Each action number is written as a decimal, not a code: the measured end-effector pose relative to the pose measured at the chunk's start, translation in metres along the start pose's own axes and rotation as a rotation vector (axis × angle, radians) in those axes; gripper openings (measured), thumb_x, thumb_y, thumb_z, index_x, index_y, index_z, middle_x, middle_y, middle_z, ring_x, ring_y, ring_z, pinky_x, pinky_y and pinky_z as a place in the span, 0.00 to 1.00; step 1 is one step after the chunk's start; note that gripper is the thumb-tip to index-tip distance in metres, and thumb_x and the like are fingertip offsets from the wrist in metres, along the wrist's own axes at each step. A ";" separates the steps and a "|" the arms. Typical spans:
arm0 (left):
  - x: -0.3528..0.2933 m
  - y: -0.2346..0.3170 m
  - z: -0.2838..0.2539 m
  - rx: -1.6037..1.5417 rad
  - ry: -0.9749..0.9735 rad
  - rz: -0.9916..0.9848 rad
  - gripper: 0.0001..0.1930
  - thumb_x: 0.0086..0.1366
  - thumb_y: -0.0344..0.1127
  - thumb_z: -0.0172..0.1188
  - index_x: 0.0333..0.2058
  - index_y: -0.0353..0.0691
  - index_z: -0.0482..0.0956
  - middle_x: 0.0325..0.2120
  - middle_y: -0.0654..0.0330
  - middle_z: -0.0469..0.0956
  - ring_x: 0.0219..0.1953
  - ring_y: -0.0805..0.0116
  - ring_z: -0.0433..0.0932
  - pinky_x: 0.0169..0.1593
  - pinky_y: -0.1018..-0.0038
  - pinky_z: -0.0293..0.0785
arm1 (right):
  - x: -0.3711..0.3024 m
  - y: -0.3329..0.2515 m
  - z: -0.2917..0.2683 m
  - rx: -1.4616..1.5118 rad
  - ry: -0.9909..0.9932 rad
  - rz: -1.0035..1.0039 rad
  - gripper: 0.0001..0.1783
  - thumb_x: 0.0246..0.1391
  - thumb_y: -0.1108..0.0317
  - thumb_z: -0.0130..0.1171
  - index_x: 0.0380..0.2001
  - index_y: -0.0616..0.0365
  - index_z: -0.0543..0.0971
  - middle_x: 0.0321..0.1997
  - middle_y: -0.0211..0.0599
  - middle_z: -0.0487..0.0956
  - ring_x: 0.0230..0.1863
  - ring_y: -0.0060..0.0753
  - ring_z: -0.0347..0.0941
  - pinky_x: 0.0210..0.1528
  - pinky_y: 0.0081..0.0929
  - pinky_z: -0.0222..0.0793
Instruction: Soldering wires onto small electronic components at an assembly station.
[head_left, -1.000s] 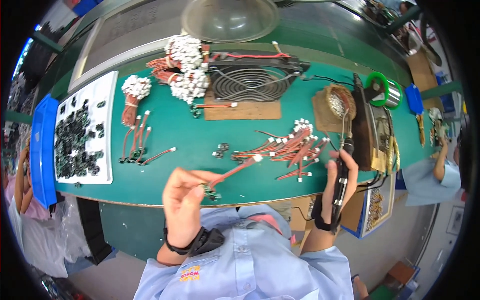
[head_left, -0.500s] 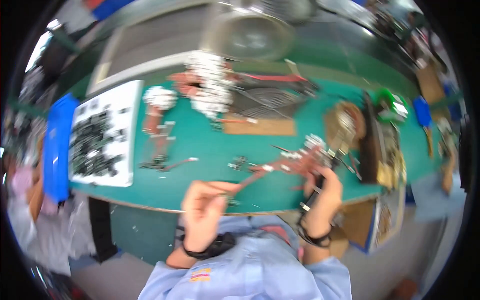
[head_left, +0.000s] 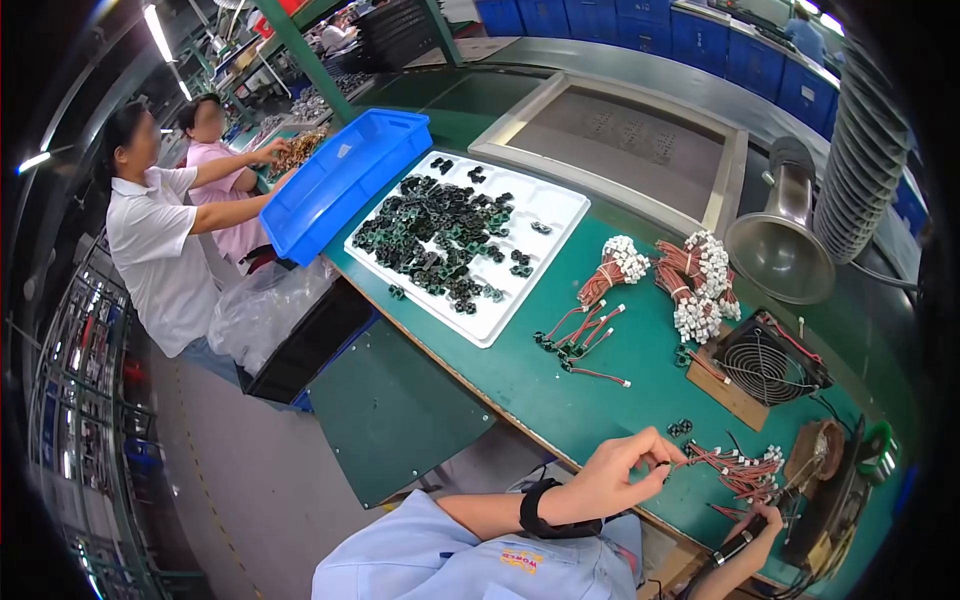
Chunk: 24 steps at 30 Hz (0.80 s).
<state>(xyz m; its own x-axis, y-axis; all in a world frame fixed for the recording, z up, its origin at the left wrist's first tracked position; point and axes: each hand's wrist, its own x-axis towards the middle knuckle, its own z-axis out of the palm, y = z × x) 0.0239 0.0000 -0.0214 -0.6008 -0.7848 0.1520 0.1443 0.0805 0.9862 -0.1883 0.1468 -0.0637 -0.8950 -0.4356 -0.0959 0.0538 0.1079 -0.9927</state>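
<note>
My left hand [head_left: 622,478] is closed in a pinch at the table's front edge, holding a small dark piece at the end of a thin red wire. Just right of its fingertips lies a loose bunch of red wires with white connectors [head_left: 742,470]. My right hand [head_left: 757,532] is beside that bunch, its fingers curled around a black rod-like handle [head_left: 738,545]; the handle's working end cannot be made out. Two small black-green boards [head_left: 680,428] sit beyond my left fingertips. Farther left lie several boards with wires attached [head_left: 570,347].
A white tray [head_left: 560,205] of small dark boards and a blue bin [head_left: 375,140] stand left. Tied wire bundles [head_left: 700,280], a fan [head_left: 770,365], a metal suction hood [head_left: 785,255] and a green solder spool [head_left: 880,455] line the back and right. Two people [head_left: 160,225] work at left.
The view has swung left, bringing the tray, bin and two people into fuller sight. My left hand stays pinched near the wires; the right still grips the black handle.
</note>
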 end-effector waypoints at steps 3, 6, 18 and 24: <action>0.002 0.000 -0.002 0.005 0.007 0.050 0.04 0.59 0.26 0.52 0.29 0.35 0.65 0.38 0.53 0.77 0.29 0.75 0.72 0.32 0.78 0.68 | -0.023 -0.040 0.019 -0.033 0.078 -0.164 0.17 0.60 0.62 0.44 0.35 0.67 0.74 0.34 0.41 0.73 0.33 0.34 0.69 0.38 0.27 0.67; 0.001 0.000 -0.004 0.002 0.004 0.040 0.04 0.59 0.26 0.52 0.29 0.35 0.65 0.39 0.53 0.77 0.29 0.75 0.72 0.32 0.78 0.68 | -0.032 -0.050 0.026 -0.015 0.113 -0.209 0.19 0.61 0.61 0.41 0.34 0.67 0.74 0.34 0.39 0.73 0.33 0.32 0.69 0.38 0.27 0.67; -0.002 0.004 -0.003 0.105 0.050 0.065 0.05 0.60 0.27 0.52 0.34 0.33 0.69 0.34 0.57 0.76 0.30 0.73 0.73 0.33 0.78 0.68 | -0.037 -0.049 0.014 -0.427 0.006 -0.632 0.09 0.52 0.80 0.52 0.37 0.63 0.68 0.34 0.41 0.74 0.34 0.32 0.70 0.39 0.25 0.69; -0.002 0.007 -0.001 0.105 -0.021 -0.099 0.07 0.61 0.26 0.51 0.38 0.32 0.70 0.33 0.57 0.76 0.31 0.72 0.77 0.34 0.78 0.71 | -0.046 -0.052 0.020 -0.305 -0.032 -0.655 0.16 0.47 0.83 0.54 0.39 0.58 0.65 0.32 0.38 0.72 0.32 0.27 0.68 0.37 0.22 0.66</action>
<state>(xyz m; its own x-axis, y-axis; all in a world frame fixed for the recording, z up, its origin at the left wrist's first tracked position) 0.0271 0.0012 -0.0150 -0.6244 -0.7792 0.0543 0.0016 0.0683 0.9977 -0.1415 0.1436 -0.0087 -0.6878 -0.5216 0.5048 -0.6192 0.0587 -0.7830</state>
